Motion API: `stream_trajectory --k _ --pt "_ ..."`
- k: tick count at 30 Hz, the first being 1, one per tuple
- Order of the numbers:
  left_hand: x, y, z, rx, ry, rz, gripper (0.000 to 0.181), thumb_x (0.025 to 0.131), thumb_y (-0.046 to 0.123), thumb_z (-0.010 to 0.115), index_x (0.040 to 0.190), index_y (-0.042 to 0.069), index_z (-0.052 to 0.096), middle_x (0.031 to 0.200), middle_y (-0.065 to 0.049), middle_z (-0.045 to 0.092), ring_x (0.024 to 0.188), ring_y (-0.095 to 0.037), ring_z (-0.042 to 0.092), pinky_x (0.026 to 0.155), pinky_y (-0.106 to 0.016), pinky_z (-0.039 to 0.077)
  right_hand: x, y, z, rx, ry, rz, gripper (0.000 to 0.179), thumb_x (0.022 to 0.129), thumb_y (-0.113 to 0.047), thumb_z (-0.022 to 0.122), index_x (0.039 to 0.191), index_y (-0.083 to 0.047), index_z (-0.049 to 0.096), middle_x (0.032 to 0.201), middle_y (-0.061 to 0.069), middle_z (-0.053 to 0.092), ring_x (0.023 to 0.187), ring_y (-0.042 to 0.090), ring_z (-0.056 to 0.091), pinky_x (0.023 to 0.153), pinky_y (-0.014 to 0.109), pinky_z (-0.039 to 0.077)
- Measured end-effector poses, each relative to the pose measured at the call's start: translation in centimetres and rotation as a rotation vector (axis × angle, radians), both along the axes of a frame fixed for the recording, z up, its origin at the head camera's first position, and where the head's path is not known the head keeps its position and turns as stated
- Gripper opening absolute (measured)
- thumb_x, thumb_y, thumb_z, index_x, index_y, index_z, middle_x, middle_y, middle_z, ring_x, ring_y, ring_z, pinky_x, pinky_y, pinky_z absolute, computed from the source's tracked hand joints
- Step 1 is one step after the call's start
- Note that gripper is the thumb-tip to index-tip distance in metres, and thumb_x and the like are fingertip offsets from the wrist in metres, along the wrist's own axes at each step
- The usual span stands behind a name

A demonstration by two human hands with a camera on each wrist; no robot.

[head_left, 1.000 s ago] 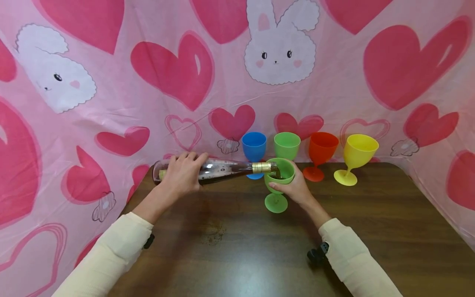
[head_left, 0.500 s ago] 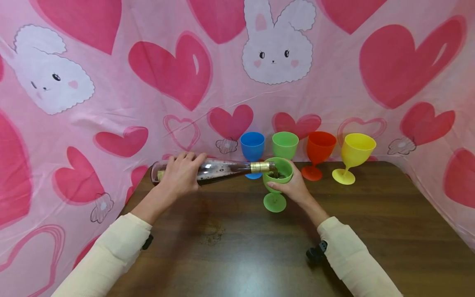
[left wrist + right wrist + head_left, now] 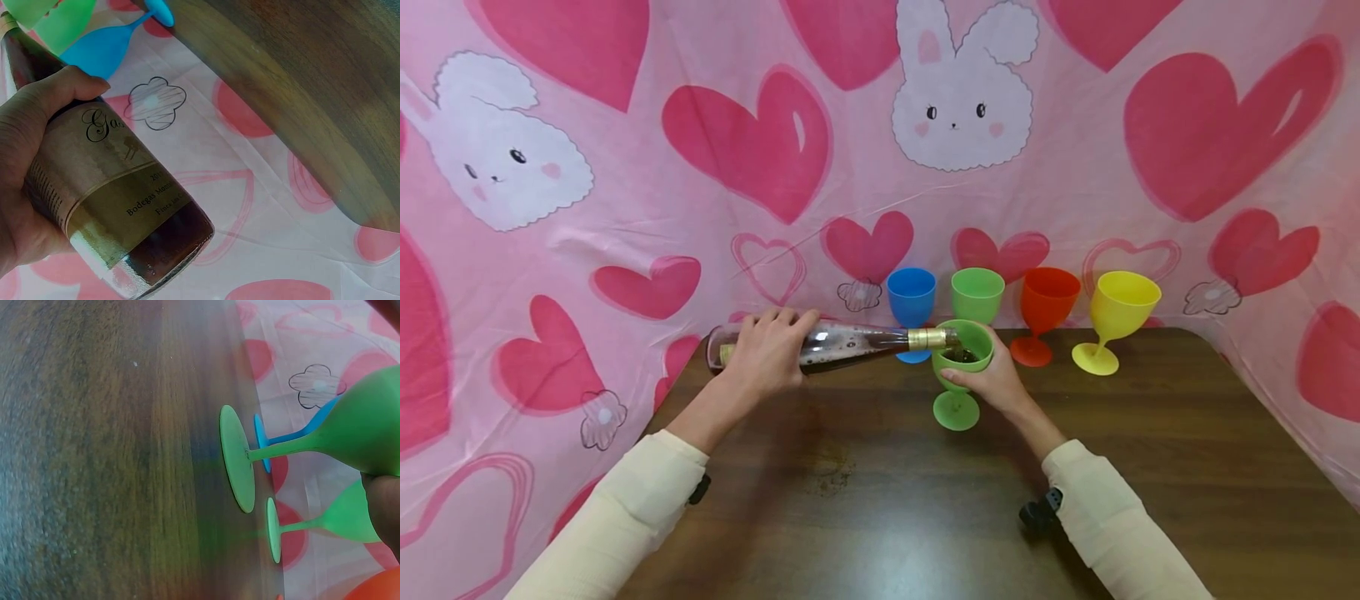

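Observation:
My left hand (image 3: 769, 352) grips a dark wine bottle (image 3: 857, 343) round its body. The bottle lies nearly level, its gold-banded neck pointing right over the rim of a green goblet (image 3: 953, 377). Dark liquid shows inside that goblet, below the bottle's mouth. My right hand (image 3: 996, 375) holds the goblet's bowl from the right, thumb on the near side. In the left wrist view the bottle's label (image 3: 119, 181) faces the camera, fingers wrapped behind it. The right wrist view shows the goblet's stem and foot (image 3: 237, 459); whether the foot touches the table cannot be told.
Along the table's back edge stand a blue goblet (image 3: 912, 298), a second green goblet (image 3: 977, 296), a red goblet (image 3: 1049, 300) and a yellow goblet (image 3: 1122, 304). Small dark wet spots (image 3: 833, 479) mark the brown table (image 3: 880, 533). A pink heart-print cloth (image 3: 850, 183) hangs behind.
Both hands, the bottle and the goblet keep almost the same place. The dark liquid in the goblet looks calmer, and the stream at the bottle's mouth is less visible than before.

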State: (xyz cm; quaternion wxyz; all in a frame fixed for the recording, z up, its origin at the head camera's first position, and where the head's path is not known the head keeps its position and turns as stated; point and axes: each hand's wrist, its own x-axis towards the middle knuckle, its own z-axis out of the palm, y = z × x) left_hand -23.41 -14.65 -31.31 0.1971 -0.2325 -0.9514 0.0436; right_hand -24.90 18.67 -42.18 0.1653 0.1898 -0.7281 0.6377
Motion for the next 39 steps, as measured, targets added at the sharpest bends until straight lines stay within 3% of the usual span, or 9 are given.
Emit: stream_trajectory --k 14,21,30,39 --pt "-0.1 0.0 0.1 -0.002 -0.002 -0.004 0.083 0.059 0.032 0.089 0.132 0.018 0.05 0.117 -0.016 0.066 0.109 -0.041 0.061 0.085 -0.059 0.047 0.0 0.0 0.0 -0.012 0.01 0.011 0.077 0.067 0.007 0.082 0.135 0.002 0.047 0.115 -0.019 0.061 0.106 -0.001 0.058 0.092 0.013 0.048" --pt "-0.1 0.0 0.0 0.003 0.008 -0.01 0.082 0.059 0.03 0.089 0.131 0.018 0.05 0.116 -0.016 0.065 0.11 -0.041 0.06 0.086 -0.06 0.047 0.0 0.0 0.0 -0.003 0.002 -0.002 0.076 0.067 0.007 0.081 0.134 0.001 0.048 0.115 -0.015 0.06 0.105 0.0 0.058 0.093 0.015 0.048" --pt "0.1 0.0 -0.9 0.048 0.006 -0.011 0.085 0.056 0.034 0.09 0.129 0.017 0.051 0.111 -0.017 0.066 0.105 -0.041 0.062 0.079 -0.056 0.048 0.1 0.0 0.0 0.005 0.015 0.002 0.074 0.067 0.007 0.081 0.134 0.001 0.049 0.116 -0.013 0.06 0.105 0.0 0.058 0.093 0.017 0.049" --pt "0.2 0.1 -2.0 0.109 -0.05 0.009 0.087 0.054 0.033 0.09 0.13 0.017 0.052 0.114 -0.016 0.066 0.105 -0.038 0.061 0.084 -0.057 0.048 0.2 0.0 -0.2 0.015 0.005 -0.02 0.073 0.067 0.006 0.08 0.132 0.003 0.049 0.111 -0.02 0.06 0.103 0.002 0.058 0.092 0.018 0.049"
